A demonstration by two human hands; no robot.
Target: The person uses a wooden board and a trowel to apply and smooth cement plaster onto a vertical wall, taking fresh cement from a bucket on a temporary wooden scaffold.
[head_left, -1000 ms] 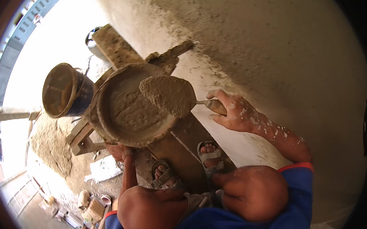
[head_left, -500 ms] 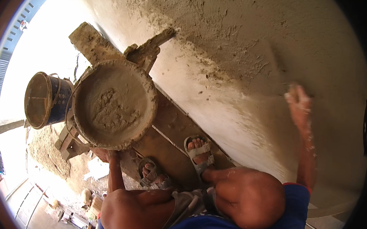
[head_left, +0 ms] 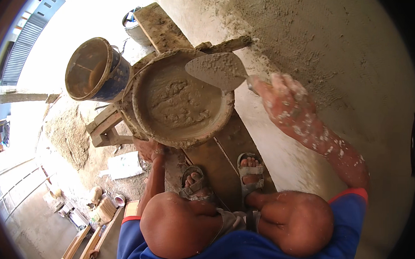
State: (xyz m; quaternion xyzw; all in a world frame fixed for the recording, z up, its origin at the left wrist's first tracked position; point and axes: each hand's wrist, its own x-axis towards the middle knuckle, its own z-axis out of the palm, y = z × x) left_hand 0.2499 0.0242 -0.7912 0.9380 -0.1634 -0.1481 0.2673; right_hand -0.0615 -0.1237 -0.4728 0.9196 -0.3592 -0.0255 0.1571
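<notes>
My right hand (head_left: 287,103), spotted with wet mortar, is closed around the handle of a pointed trowel (head_left: 221,71). The trowel's blade, smeared with mortar, hangs over the right side of a round basin (head_left: 229,113). Grey-brown mortar (head_left: 178,105) lies inside, lumpy in the middle. At the basin's near left edge, my left hand (head_left: 149,150) grips its underside; the fingers are partly hidden there. To the right rises a wall (head_left: 313,37), with rough wet mortar on its upper part and a paler surface lower down.
I squat on wooden planks (head_left: 230,130), my sandalled feet close to the basin. A dark blue bucket (head_left: 114,79) stands left of it, and another bucket (head_left: 136,31) farther back. A mortar-caked board (head_left: 161,28) sticks out behind. Below left are a sand heap (head_left: 68,132) and timber pieces (head_left: 94,240).
My right hand has come from the wall leftward to the basin, and the trowel now shows plainly. The view has shifted, so the basin appears farther right. My left hand stays at the basin's edge.
</notes>
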